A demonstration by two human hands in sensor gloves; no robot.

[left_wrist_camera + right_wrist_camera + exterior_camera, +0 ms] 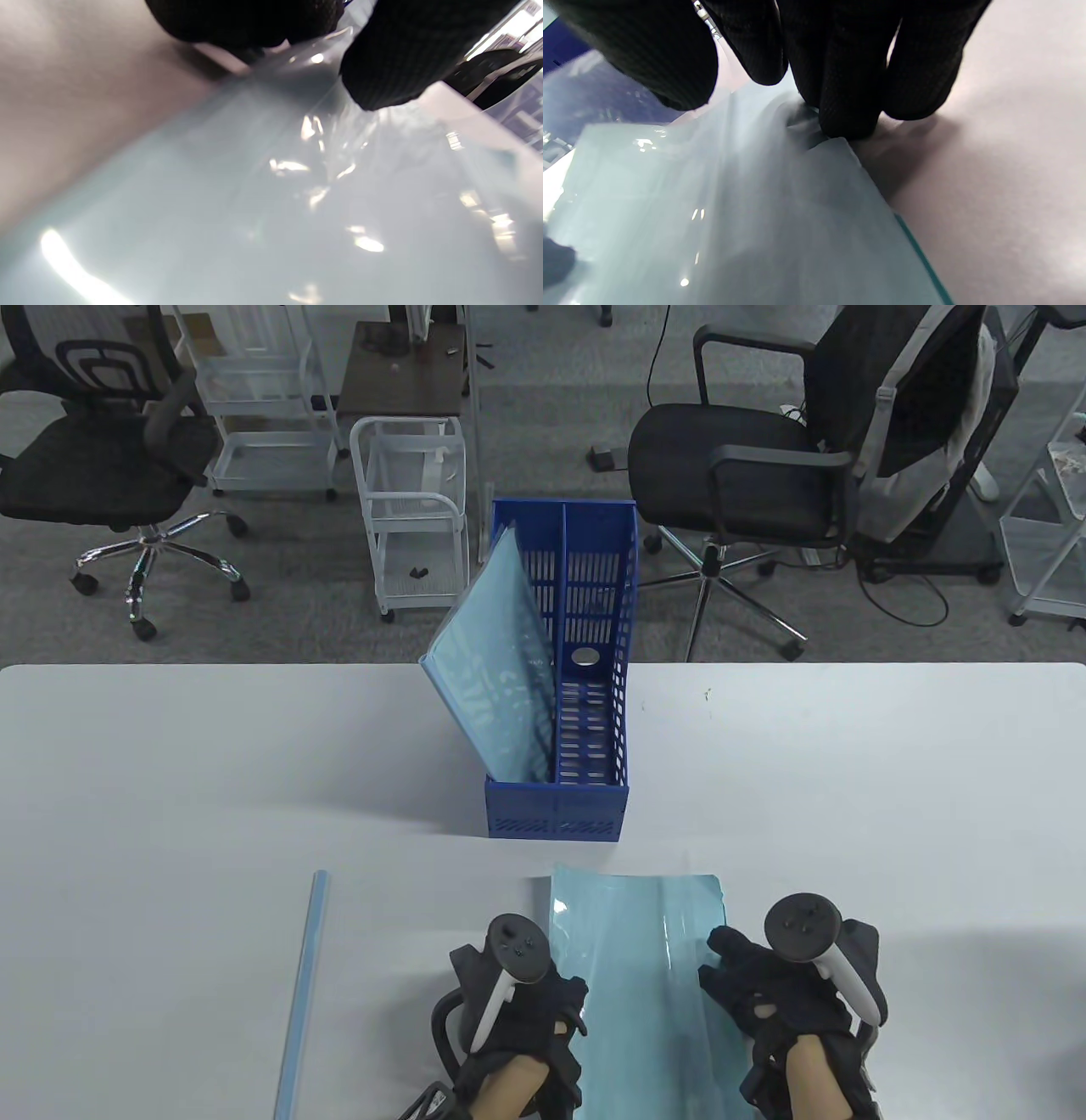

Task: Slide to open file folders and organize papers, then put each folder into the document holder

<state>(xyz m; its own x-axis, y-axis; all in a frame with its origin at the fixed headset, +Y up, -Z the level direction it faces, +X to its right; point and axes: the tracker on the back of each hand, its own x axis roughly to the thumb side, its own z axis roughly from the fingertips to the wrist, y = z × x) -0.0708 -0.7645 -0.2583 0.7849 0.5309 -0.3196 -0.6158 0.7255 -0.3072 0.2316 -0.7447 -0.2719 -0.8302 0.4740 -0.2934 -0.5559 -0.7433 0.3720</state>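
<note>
A translucent light-blue folder [645,976] lies at the table's front edge, bowed upward between my hands. My left hand [570,1011] grips its left edge, the thumb [403,55] lying on top of the folder [271,190]. At the right edge my right hand [723,969] holds it, with fingertips [848,93] at the border of the folder [734,212] and the thumb over its top. A loose light-blue slide bar [307,976] lies on the table to the left. The blue document holder [557,808] stands just beyond, with another light-blue folder [501,687] leaning in its left compartment; the right compartment shows only its slotted wall.
The white table [170,780] stretches wide on both sides of the holder. Beyond its far edge stand two black office chairs [764,458] and white wire carts [411,509] on a grey carpet.
</note>
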